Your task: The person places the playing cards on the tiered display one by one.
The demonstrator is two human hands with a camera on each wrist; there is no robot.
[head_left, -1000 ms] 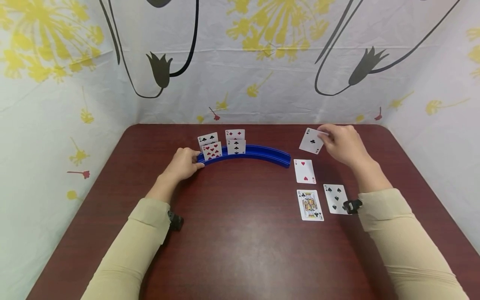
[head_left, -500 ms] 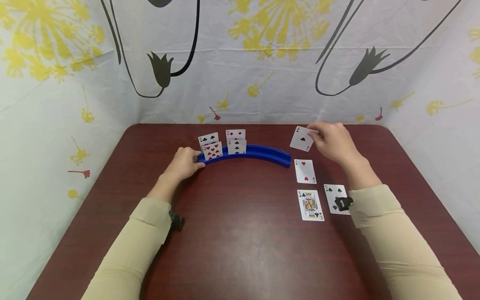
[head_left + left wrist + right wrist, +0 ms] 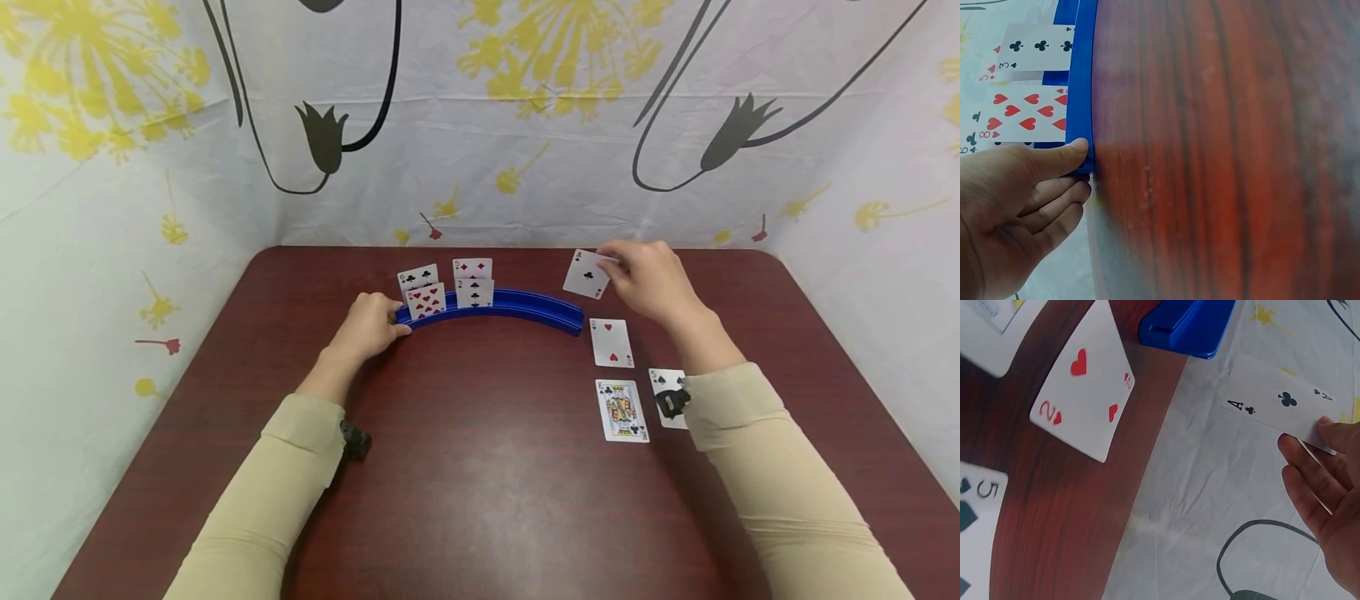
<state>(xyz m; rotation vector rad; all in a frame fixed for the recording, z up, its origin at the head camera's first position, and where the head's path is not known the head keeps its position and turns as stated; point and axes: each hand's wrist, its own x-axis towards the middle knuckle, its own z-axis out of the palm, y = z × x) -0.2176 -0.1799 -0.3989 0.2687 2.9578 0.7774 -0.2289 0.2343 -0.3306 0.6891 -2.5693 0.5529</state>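
Observation:
My left hand (image 3: pixel 366 327) grips the left end of a curved blue card holder (image 3: pixel 536 308), thumb on its near side in the left wrist view. An eight of hearts (image 3: pixel 1022 112) stands in the holder before a six of clubs (image 3: pixel 417 277). Beside that pair, a three of clubs (image 3: pixel 474 293) stands before a five of diamonds (image 3: pixel 471 267). My right hand (image 3: pixel 651 279) pinches an ace of clubs (image 3: pixel 585 275) by its right edge, face toward me. The card is held up behind the holder's right end, apart from it.
On the reddish-brown table (image 3: pixel 480 467), a two of hearts (image 3: pixel 612 343) lies just right of the holder. Nearer me lie a king of clubs (image 3: pixel 622 411) and a five of spades (image 3: pixel 663 383), partly covered by the right wrist's camera. A patterned white cloth (image 3: pixel 480 167) hangs behind the table.
My right hand has moved left with the ace of clubs, bringing it from beyond the two of hearts to near the holder's right end. The left hand and holder stay in place.

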